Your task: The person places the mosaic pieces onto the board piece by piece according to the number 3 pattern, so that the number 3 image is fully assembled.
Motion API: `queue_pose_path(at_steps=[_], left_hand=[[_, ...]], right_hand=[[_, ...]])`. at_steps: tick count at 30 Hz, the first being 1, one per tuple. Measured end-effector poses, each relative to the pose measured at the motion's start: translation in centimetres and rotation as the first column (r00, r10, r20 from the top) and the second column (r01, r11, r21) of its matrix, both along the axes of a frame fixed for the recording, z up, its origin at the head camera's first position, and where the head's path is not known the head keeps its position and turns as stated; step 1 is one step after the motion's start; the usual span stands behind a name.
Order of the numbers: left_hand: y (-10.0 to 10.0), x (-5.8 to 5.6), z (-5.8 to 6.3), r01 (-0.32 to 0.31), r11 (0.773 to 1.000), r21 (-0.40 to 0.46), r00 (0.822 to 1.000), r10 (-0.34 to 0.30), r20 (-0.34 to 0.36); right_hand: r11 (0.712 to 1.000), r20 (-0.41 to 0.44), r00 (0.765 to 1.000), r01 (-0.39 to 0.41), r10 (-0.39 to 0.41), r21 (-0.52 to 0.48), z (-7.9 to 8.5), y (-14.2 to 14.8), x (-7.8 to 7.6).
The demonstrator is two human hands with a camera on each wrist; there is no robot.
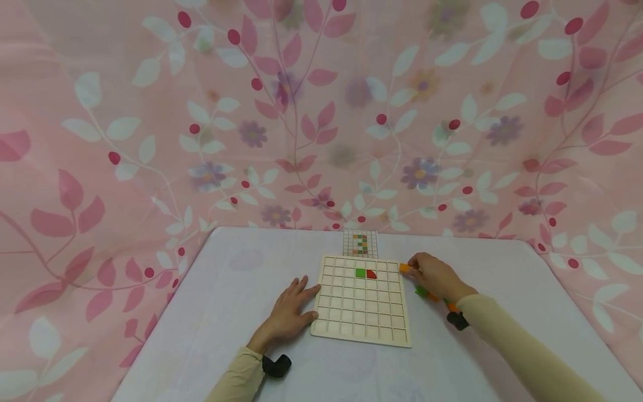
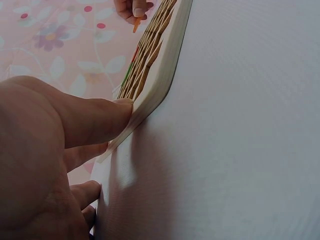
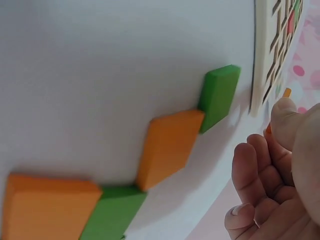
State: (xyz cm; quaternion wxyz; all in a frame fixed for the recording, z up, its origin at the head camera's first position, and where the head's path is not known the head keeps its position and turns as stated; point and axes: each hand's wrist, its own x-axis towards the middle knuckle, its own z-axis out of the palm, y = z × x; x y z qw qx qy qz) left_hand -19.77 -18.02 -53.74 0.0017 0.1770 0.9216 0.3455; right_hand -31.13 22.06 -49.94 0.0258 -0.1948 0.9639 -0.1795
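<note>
A pale wooden grid board (image 1: 359,321) lies on the table. In its upper rows sit a green square tile (image 1: 360,273) and, directly right of it, a red tile (image 1: 371,274) with one rounded side. My left hand (image 1: 288,314) rests at the board's left edge, fingers spread, with thumb and index fingertip against the rim. Beyond the board's upper right corner, my right hand (image 1: 438,277) pinches an orange tile (image 1: 404,268) between thumb and fingers. The right wrist view shows that tile's thin edge (image 3: 287,93) poking out past the thumb.
Loose tiles lie in a row beneath my right forearm: a green one (image 3: 219,97), an orange one (image 3: 170,150), another green one (image 3: 114,212) and another orange one (image 3: 50,210). Behind the board, a printed grid card (image 1: 360,244) shows a coloured pattern. Floral cloth (image 1: 321,111) hangs behind the table.
</note>
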Motion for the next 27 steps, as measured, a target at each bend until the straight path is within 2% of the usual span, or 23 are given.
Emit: queue_pose_path(at_steps=[2,5,15,22,27], left_hand=[[0.0,0.0,0.2,0.0,1.0,-0.014,1.0,0.001,0.026],[0.0,-0.1,0.1,-0.002,1.0,-0.015,1.0,0.002,0.025],[0.1,-0.1,0.1,0.008,1.0,-0.016,1.0,-0.008,0.022],[0.1,0.0,0.1,0.013,1.0,-0.02,0.999,-0.013,0.031],[0.0,0.1,0.3,0.006,1.0,-0.012,0.999,-0.006,0.035]], right_hand=[[1.0,-0.022,1.0,-0.01,0.01,0.002,0.0,-0.3,-0.2],[1.0,-0.035,0.999,-0.019,0.019,-0.001,0.1,-0.9,-0.4],[0.999,-0.013,0.999,-0.033,0.032,-0.037,-0.1,-3.8,-0.7],[0.997,0.032,0.999,-0.04,0.042,-0.061,-0.3,-5.4,-0.7],[0.996,0.027,0.998,-0.058,0.06,-0.074,-0.2,-6.8,-0.9]])
